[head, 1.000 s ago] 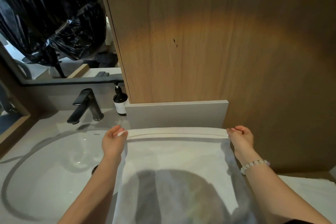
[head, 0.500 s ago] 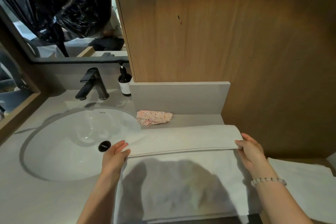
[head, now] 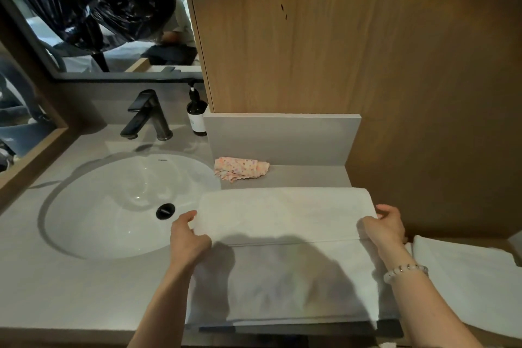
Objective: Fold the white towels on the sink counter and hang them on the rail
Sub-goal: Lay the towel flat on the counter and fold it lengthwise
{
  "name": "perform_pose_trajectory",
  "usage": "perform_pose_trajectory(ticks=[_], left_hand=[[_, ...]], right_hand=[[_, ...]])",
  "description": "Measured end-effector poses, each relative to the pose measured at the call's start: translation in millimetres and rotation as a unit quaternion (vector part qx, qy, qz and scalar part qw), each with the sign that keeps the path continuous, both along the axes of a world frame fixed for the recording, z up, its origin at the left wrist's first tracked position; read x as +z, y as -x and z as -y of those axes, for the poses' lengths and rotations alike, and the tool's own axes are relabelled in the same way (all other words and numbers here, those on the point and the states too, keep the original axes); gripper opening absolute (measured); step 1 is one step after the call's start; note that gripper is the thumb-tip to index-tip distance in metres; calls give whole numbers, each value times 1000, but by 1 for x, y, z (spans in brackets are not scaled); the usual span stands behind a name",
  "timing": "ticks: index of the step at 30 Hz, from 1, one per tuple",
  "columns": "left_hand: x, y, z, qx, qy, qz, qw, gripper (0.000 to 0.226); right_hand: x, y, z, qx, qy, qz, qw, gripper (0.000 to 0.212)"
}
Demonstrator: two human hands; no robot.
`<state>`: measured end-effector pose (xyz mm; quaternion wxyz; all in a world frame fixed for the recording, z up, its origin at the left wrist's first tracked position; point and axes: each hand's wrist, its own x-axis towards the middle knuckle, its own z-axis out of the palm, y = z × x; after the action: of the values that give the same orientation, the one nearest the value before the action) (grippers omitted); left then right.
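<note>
Filling the left of the counter, the sink serves as the marker: a dark tap and a brown bottle stand behind it. Just right of the sink's rim, the left hand grips the left end of the flap folded over on a white towel, fingers curled round the edge, their tips hidden under the fabric. Behind and right of the sink, a small pink cloth lies apart from the towel. The towel lies flat right of the sink, one corner overlapping its rim, long axis running left to right across the person, far part doubled toward them so its hem crosses between the two hands. At the end farthest from the sink, the right hand, a bead bracelet on its wrist, clasps the flap's other end with curled fingers. Each hand sits at one end of the long axis, neither nearer, so the next fold probably calls for both to carry the flap together toward the near edge. Farther right from the sink, a second towel waits. No rail shows
</note>
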<state>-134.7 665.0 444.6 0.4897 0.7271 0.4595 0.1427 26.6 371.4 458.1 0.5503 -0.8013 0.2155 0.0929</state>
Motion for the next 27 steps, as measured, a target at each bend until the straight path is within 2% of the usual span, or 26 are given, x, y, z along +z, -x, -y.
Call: perform_pose_trajectory(ticks=[3, 5, 8, 14, 19, 24, 27], left_hand=[[4, -7, -6, 50, 65, -3, 997, 54], [6, -11, -10, 60, 87, -25, 994, 42], [6, -16, -11, 37, 55, -63, 996, 33], [2, -13, -11, 12, 22, -81, 996, 26], [1, -12, -4, -16, -36, -92, 995, 31], [-3, -12, 5, -37, -105, -95, 989, 30], [-9, -12, 3, -47, -153, -113, 981, 30]], right_hand=[[-1, -18, 0, 4, -3, -57, 998, 31], [-4, -25, -1, 31, 21, -78, 996, 36], [-7, -27, -2, 75, 66, -62, 993, 32], [-15, -23, 8, 127, 25, -21, 991, 15], [-10, -24, 15, 206, 24, -27, 978, 24], [-18, -16, 15, 230, 98, 30, 968, 36], [-16, -11, 14, 238, 156, 20, 958, 49]])
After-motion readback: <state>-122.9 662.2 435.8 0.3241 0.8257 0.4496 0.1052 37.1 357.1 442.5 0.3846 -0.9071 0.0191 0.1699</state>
